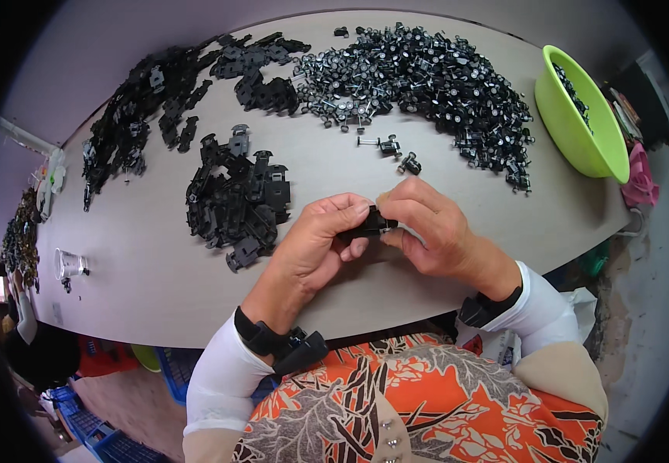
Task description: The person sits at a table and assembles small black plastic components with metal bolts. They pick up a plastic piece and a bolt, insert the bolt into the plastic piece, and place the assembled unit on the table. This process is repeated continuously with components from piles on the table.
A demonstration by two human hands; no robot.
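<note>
1. The part point(370, 224) is held between both hands, above the table's point(157, 285) near side; its long axis appears to run roughly left to right.
2. Its left portion is clamped by the left hand point(311, 239); its right end is pinched by the right hand point(435, 235). Neither is nearer.
3. No brand, label or writing can be read on it.

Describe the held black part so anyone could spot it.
Above the pale, smooth table, find the bare left hand and right hand meeting mid-view. Between them is the small black plastic part, held by both; similar black plastic pieces lie heaped loose.
</note>
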